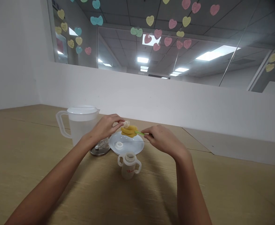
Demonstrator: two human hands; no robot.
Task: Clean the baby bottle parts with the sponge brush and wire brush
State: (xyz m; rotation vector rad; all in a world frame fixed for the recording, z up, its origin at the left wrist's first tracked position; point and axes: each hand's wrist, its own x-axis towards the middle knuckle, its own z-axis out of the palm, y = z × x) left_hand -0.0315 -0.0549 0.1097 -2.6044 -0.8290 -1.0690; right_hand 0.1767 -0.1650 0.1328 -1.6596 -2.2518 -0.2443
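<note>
Between the fingertips of my left hand (109, 125) is a small clear nipple-like piece (126, 124). My right hand (161, 137) pinches the thin green handle (139, 133) of a yellow sponge brush (129, 131), which is held above a white plate (135, 147). The clear piece is at the upper edge of the sponge; whether they touch I cannot tell. On the plate lies a white ring cap (119, 145). Nearer to me, an uncapped bottle (128, 170) with two handles and red lettering stands upright on the table.
A lidded translucent pitcher (80, 125) stands at the left, partly behind my left forearm. Beside the plate is a round metal-edged dish (100, 150) with clear parts on it. The wooden table (221, 187) meets a white wall (151, 100) under a window with heart notes.
</note>
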